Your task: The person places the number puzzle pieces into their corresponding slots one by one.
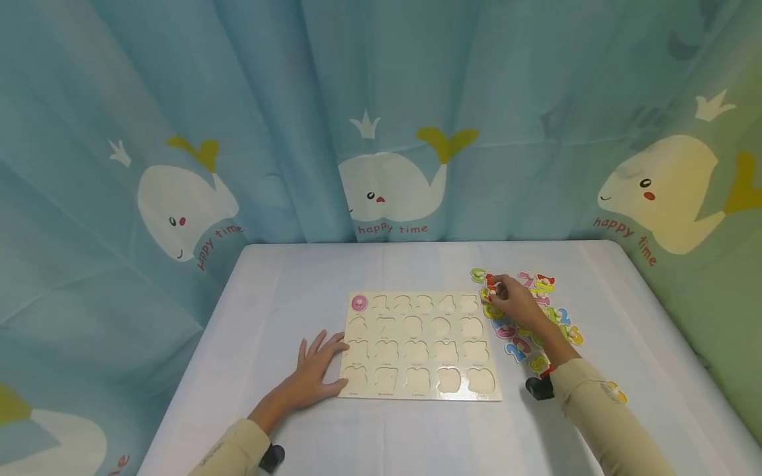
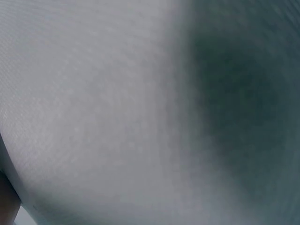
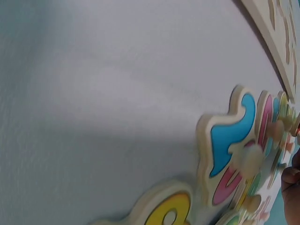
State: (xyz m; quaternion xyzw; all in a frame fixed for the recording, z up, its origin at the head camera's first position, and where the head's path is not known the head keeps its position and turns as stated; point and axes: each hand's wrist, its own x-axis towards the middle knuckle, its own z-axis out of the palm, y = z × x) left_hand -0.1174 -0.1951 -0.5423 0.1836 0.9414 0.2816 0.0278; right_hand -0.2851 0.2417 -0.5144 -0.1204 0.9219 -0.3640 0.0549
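Note:
A cream wooden puzzle board (image 1: 425,334) lies flat, with rows of shaped recesses. A round pink piece (image 1: 359,303) sits in its top left recess; the others look bare. My left hand (image 1: 315,373) rests at the board's left edge, fingers spread, with thumb and fingertips touching it. Beyond the board's top right corner, my right hand (image 1: 518,301) pinches a number puzzle piece (image 1: 491,291) with red on it between thumb and fingers. The fingers partly hide this piece, so its numeral cannot be read. The left wrist view is mostly blurred white cloth.
Colourful knobbed number pieces lie in a loose group right of the board, among them a blue-and-pink piece (image 3: 234,140) and a yellow piece (image 3: 171,211). Some are under the right forearm. A white-covered table (image 1: 297,277) ends at a whale-printed curtain (image 1: 393,79).

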